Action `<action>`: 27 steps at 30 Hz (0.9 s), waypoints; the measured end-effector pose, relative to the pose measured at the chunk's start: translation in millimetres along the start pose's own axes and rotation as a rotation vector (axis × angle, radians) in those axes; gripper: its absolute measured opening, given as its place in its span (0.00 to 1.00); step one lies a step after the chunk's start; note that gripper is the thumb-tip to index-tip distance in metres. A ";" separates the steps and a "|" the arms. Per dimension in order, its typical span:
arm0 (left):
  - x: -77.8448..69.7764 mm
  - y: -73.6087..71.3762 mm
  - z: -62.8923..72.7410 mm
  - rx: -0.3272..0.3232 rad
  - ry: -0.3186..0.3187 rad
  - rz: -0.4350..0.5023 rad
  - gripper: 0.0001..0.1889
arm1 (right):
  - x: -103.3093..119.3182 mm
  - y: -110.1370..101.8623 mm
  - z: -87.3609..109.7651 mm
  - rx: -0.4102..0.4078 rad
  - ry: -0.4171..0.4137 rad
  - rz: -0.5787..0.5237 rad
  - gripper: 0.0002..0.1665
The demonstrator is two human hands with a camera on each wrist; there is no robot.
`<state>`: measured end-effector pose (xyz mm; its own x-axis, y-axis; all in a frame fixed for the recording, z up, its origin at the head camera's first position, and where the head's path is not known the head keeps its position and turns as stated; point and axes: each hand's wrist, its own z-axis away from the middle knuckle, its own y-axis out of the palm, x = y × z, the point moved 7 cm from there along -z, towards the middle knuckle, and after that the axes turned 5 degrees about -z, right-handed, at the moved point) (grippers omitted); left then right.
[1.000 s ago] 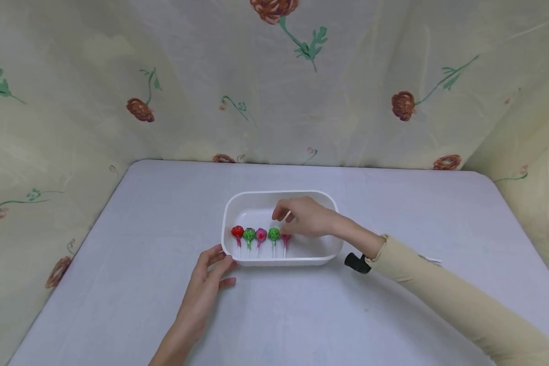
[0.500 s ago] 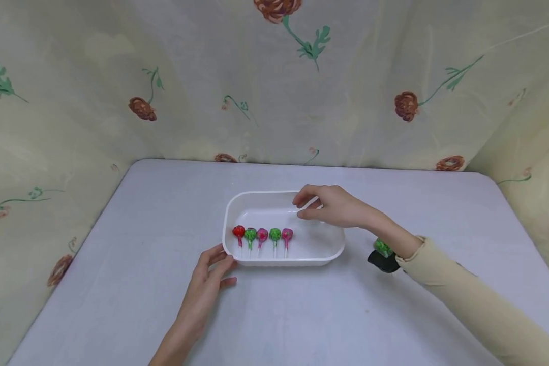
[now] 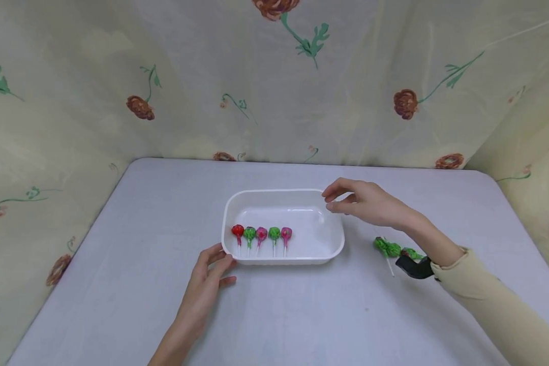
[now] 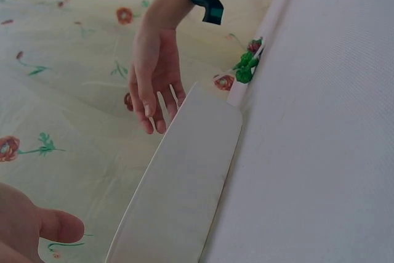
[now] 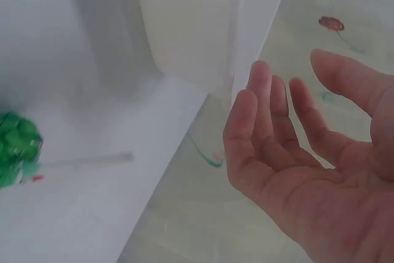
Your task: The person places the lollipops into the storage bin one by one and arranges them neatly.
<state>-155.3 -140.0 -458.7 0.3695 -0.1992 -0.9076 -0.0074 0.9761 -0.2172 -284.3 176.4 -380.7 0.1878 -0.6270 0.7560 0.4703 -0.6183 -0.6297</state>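
A white plastic tray holds several wrapped lollipops in a row: a red lollipop at the left end, then green and pink ones, with a pink lollipop at the right end. My left hand rests at the tray's near left corner, fingers extended. Over the tray's far right corner hovers my right hand. The right wrist view shows its fingers loosely bent and nothing between them. Below my right forearm, green lollipops lie on the table, partly hidden by the wrist strap.
The white-covered table extends around the tray. A flowered cloth hangs behind it and at both sides. A black wrist strap hangs below my right wrist, close to the loose lollipops.
My right hand has moved from the row of lollipops up and right to the tray's right rim, uncovering the right-end pink lollipop and the green ones outside. My left hand stays put.
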 end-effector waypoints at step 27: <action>0.1 0.6 1.3 0.002 -0.016 -0.001 0.31 | -72.3 -28.5 46.7 -0.016 0.129 0.089 0.22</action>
<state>-154.0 -139.4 -458.5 0.3840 -0.1986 -0.9017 -0.0057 0.9761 -0.2174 -271.0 261.6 -409.1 0.1151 -0.7350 0.6682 0.4428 -0.5642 -0.6969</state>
